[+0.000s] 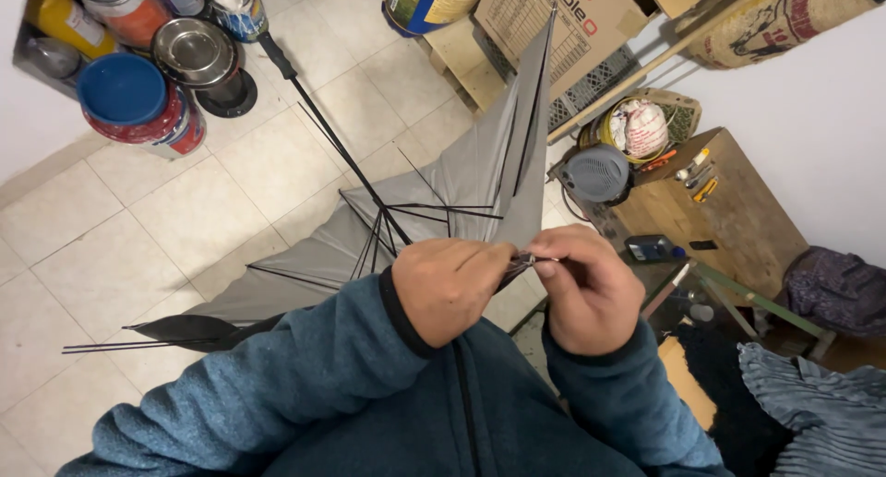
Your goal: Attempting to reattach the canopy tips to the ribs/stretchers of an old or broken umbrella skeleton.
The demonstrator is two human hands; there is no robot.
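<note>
From my head camera I look down at a pale tiled floor [166, 219]. At far left stand paint cans [138, 103], one with a blue lid, near the wall. An open grey umbrella [443, 191] lies on its side in front of me, inside facing up, its black shaft [323, 126] running up-left toward the cans and its thin ribs [101, 346] sticking out past the cloth at lower left.

My left hand [448, 288] is curled almost into a fist, fingers closed on the edge of the umbrella cloth where a rib ends. My right hand [591, 297] sits just beside it, thumb and forefinger pinched together on something small and shiny at that same rib tip [524, 258]; I cannot tell whether it is thread, wire or a clip. The two hands nearly touch. Blue fleece sleeves cover both wrists.

To the right are a cardboard box [572, 16], a small grey fan [597, 172] and a wooden bench [711, 209] with small tools on it, then folded cloth at the bottom right.

Risks, as I judge them: the small piece could slip from the pinch and vanish on the cluttered floor. Pulling hard could tear the cloth at the tip or bend the rib. A rib end could prick a finger. The umbrella rests loosely, so it could roll and drag the edge from my grip.
</note>
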